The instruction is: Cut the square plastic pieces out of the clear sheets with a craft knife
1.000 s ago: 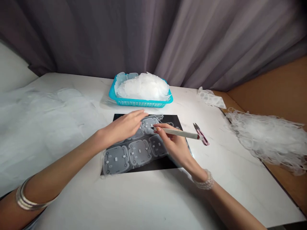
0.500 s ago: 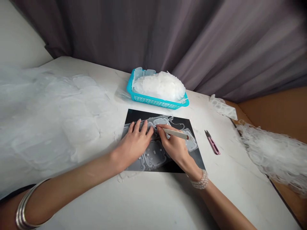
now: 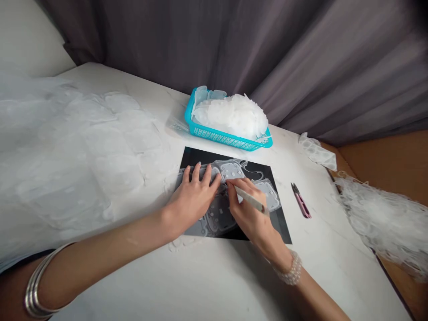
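My left hand (image 3: 194,194) lies flat with its fingers spread, pressing on a translucent moulded sheet (image 3: 233,170) with rounded panels and small cut-outs. The sheet rests on a black mat (image 3: 282,227). Beside the left thumb, my right hand (image 3: 252,218) is closed around a slim, pale, flat-handled tool (image 3: 251,200). The tool slants down towards the sheet, and its tip is hidden by my fingers. Pink-handled thread snips (image 3: 301,200) lie to the right of the mat, touched by neither hand.
Behind the mat stands a blue basket (image 3: 230,141) heaped with translucent pieces. A large pile of translucent sheets (image 3: 76,151) covers the table's left side. On the right, stringy offcuts (image 3: 384,218) fill a cardboard box (image 3: 394,156), with another scrap (image 3: 317,151) near its edge.
My right hand has shifted slightly, and the tool's handle now slopes more steeply towards me. The left hand stays spread on the sheet. The whole view has shifted a little.
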The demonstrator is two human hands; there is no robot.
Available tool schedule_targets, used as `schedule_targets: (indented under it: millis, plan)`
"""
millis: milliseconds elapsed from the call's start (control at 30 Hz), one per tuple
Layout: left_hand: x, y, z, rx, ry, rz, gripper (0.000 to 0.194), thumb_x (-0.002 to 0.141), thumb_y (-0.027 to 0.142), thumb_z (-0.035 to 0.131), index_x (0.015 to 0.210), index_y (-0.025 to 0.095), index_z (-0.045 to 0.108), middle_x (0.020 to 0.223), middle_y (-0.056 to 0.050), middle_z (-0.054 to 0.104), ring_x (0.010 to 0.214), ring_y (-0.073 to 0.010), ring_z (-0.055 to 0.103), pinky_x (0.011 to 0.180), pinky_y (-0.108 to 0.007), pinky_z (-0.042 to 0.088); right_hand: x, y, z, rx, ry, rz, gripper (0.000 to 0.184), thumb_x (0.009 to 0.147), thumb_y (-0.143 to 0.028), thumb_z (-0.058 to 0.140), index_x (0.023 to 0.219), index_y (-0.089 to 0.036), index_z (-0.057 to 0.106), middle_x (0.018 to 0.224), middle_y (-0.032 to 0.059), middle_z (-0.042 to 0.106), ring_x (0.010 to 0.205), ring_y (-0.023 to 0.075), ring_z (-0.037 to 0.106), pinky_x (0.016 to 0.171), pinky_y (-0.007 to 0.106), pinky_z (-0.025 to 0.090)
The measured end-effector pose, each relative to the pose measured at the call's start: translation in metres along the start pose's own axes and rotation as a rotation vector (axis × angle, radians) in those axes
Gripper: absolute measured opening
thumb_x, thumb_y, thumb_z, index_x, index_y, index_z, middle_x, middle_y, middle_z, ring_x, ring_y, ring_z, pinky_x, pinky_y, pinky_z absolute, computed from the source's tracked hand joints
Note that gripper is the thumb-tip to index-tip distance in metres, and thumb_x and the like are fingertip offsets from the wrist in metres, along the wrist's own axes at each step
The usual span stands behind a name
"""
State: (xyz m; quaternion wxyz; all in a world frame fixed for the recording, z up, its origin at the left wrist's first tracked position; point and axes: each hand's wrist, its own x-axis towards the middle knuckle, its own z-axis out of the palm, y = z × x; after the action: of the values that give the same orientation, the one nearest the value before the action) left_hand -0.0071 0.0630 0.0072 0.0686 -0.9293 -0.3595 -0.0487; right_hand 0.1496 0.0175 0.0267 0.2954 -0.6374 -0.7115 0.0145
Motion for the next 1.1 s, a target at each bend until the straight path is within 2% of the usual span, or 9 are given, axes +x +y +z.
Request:
schedule_targets:
  millis: [200,333,467,600,700,800,900,1000,1100]
  plan:
    - [-0.003,-0.003,-0.002,-0.003,-0.009,0.071,0.049,0.1,0.016,0.03,0.147,0.011,0.046,0.158,-0.02,0.036,0.144,-0.0388,0.036,0.108,-0.066,0.039,-0.003,0.007,0.01,-0.133,-0.122,-0.195,0.029,0.096,-0.008,0.038,0.108,-0.01,0.064,0.098,0.0192,0.069,0.104,0.0306,0.063,0.077,0.042,0.058]
    - [-0.002,-0.009,-0.003,-0.028,-0.016,0.198,0.05,0.099,0.012,0.024,0.141,0.01,0.052,0.158,-0.017,0.037,0.149,-0.0291,0.03,0.113,-0.068,0.031,0.005,0.008,0.016,-0.187,-0.174,-0.138,0.034,0.095,-0.008,0.036,0.117,-0.009,0.062,0.113,0.0234,0.064,0.098,0.0305,0.065,0.076,0.045,0.06]
    - [-0.001,-0.013,-0.001,-0.097,0.019,0.18,0.05,0.099,0.015,0.027,0.144,0.011,0.05,0.153,-0.017,0.045,0.145,-0.0294,0.037,0.116,-0.064,0.027,0.008,0.006,0.013,-0.172,-0.203,-0.085,0.041,0.094,-0.007,0.04,0.131,-0.008,0.056,0.135,0.0258,0.057,0.124,0.0334,0.057,0.098,0.049,0.054]
    - [-0.002,-0.013,0.005,-0.145,0.056,0.167,0.052,0.095,0.011,0.033,0.142,0.016,0.054,0.151,-0.017,0.049,0.143,-0.0302,0.039,0.117,-0.064,0.024,0.014,-0.004,0.015,-0.183,-0.271,-0.041,0.038,0.096,-0.01,0.042,0.13,-0.01,0.058,0.124,0.0222,0.066,0.118,0.0317,0.061,0.098,0.047,0.053]
    - [-0.002,-0.014,0.01,-0.182,0.072,0.151,0.053,0.095,0.011,0.03,0.143,0.013,0.052,0.15,-0.018,0.048,0.142,-0.0329,0.041,0.115,-0.067,0.024,0.018,-0.002,0.02,-0.054,-0.229,0.012,0.036,0.096,-0.01,0.04,0.125,-0.013,0.062,0.113,0.0175,0.071,0.108,0.0281,0.066,0.093,0.042,0.055]
    - [-0.001,-0.015,0.013,-0.226,0.085,0.145,0.053,0.099,0.015,0.024,0.146,0.012,0.048,0.153,-0.018,0.045,0.141,-0.0351,0.042,0.114,-0.07,0.021,0.02,0.027,0.014,0.312,0.014,0.22,0.032,0.1,-0.023,0.04,0.121,-0.018,0.064,0.109,0.0114,0.073,0.097,0.0215,0.071,0.087,0.036,0.058]
    - [0.0,-0.014,0.015,-0.255,0.103,0.134,0.052,0.1,0.017,0.024,0.148,0.012,0.045,0.154,-0.017,0.043,0.14,-0.0352,0.043,0.114,-0.071,0.021,0.015,0.085,-0.019,0.609,0.295,0.522,0.032,0.097,-0.04,0.051,0.114,-0.018,0.066,0.1,0.0106,0.074,0.087,0.0212,0.073,0.079,0.038,0.061]
    - [0.001,-0.011,0.013,-0.244,0.098,0.113,0.051,0.1,0.016,0.027,0.148,0.011,0.045,0.154,-0.016,0.044,0.14,-0.0344,0.044,0.113,-0.071,0.025,0.002,0.148,-0.071,0.597,0.334,0.571,0.022,0.095,-0.04,0.058,0.095,-0.023,0.07,0.08,0.0092,0.071,0.076,0.0236,0.072,0.071,0.04,0.061]
    - [0.001,-0.01,0.01,-0.217,0.08,0.101,0.049,0.1,0.016,0.028,0.144,0.011,0.049,0.152,-0.016,0.045,0.14,-0.0344,0.044,0.112,-0.071,0.028,-0.018,0.186,-0.12,0.55,0.337,0.527,0.02,0.097,-0.04,0.057,0.099,-0.024,0.069,0.096,0.0091,0.07,0.082,0.0189,0.068,0.071,0.035,0.059]
